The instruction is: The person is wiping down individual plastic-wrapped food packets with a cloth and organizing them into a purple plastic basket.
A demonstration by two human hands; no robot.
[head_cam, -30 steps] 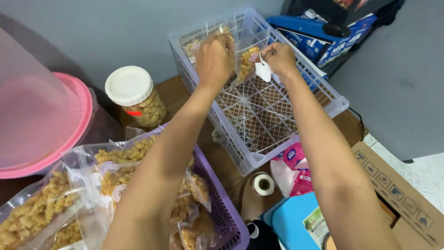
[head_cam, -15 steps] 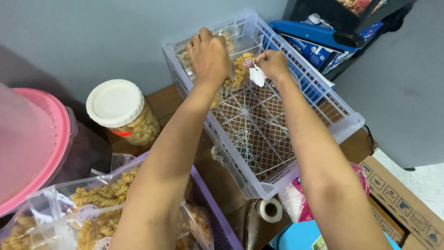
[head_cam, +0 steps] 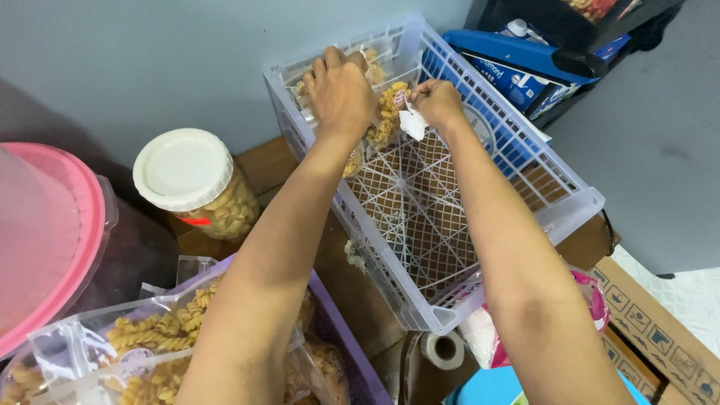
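Note:
Both my hands reach into the far end of a white lattice crate (head_cam: pixel 525 165). My left hand (head_cam: pixel 339 91) presses down on a clear bag of spiral pasta (head_cam: pixel 384 120) lying at the crate's back wall. My right hand (head_cam: pixel 437 103) pinches the same bag's top edge, where a small white tag (head_cam: pixel 412 124) hangs. The rest of the crate floor is bare mesh.
A jar with a white lid (head_cam: pixel 193 180) holds pasta at the left. A purple basket (head_cam: pixel 341 337) with several pasta bags (head_cam: pixel 135 345) sits near me. A pink-rimmed tub (head_cam: pixel 52 247), a tape roll (head_cam: pixel 442 349), cardboard boxes (head_cam: pixel 660 330) and blue boxes (head_cam: pixel 517 75) surround the crate.
The view has shifted so the crate sits lower and closer. My hands stay on the pasta bag at the crate's far end, pushed slightly deeper.

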